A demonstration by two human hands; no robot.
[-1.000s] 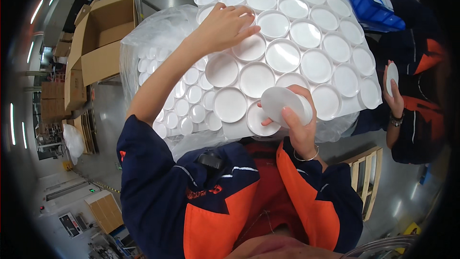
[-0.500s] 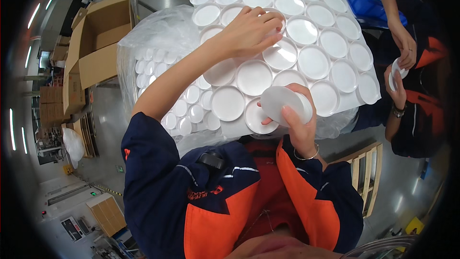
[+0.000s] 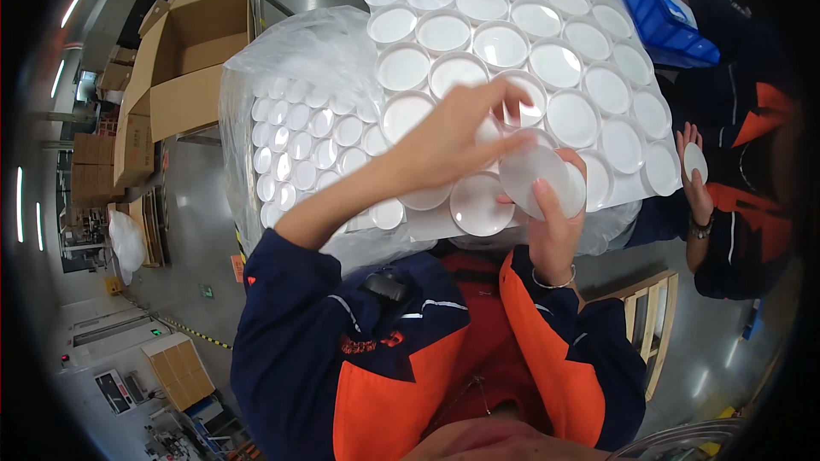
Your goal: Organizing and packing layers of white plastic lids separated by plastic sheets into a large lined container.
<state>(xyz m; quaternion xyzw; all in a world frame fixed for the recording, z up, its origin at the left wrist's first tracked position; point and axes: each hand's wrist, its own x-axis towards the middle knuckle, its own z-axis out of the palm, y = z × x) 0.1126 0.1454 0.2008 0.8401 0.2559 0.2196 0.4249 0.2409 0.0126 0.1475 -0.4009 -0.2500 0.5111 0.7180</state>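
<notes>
Since 0.5 s ago, left hand [image 3: 444, 141] has drawn back from the tray toward right hand [image 3: 551, 222], fingertips now meeting the stack of white round lids [image 3: 534, 179] that the right grip clamps. Left grip is apart, fingers spread. Beyond lies the white tray of lids [image 3: 512, 43], plastic wrap [image 3: 299, 51], then a cardboard box [image 3: 184, 60].

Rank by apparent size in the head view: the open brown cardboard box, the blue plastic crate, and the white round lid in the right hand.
1. Open brown cardboard box, largest.
2. Blue plastic crate, only partly in view.
3. White round lid held in the right hand, smallest, though nearest the camera.
</notes>
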